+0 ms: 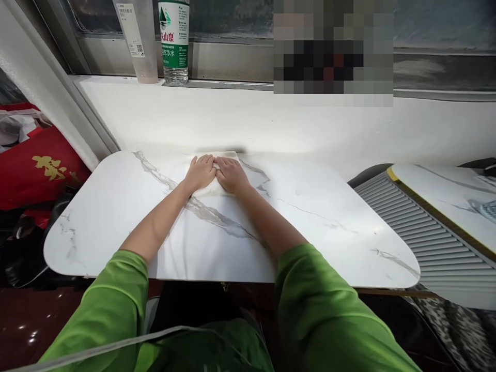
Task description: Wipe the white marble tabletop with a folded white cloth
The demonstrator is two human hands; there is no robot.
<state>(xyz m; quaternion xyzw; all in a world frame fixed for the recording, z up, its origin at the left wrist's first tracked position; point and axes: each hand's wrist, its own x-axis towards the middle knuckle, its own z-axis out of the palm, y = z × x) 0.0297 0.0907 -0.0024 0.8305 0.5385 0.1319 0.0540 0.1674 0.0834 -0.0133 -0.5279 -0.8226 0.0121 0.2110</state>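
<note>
A thin white cloth point(212, 189) lies on the white marble-patterned table point(310, 217), towards its back edge by the wall. My left hand point(201, 172) presses on the cloth with fingers close together and bent over it. Beside it, my right hand point(231, 174) bears down on the same cloth, its fingers also bent. The two hands touch at the thumbs and inner fingers. Part of the cloth is hidden under them, while its edges show behind and in front.
On the window ledge stand a frosted plastic cup point(145, 62) and a green-labelled water bottle point(174, 46). A red bag point(46, 165) sits at the left. To the right are a ribbed grey panel point(422, 237) and another marble-patterned tabletop point(445, 194). A pale cord point(127, 341) crosses below.
</note>
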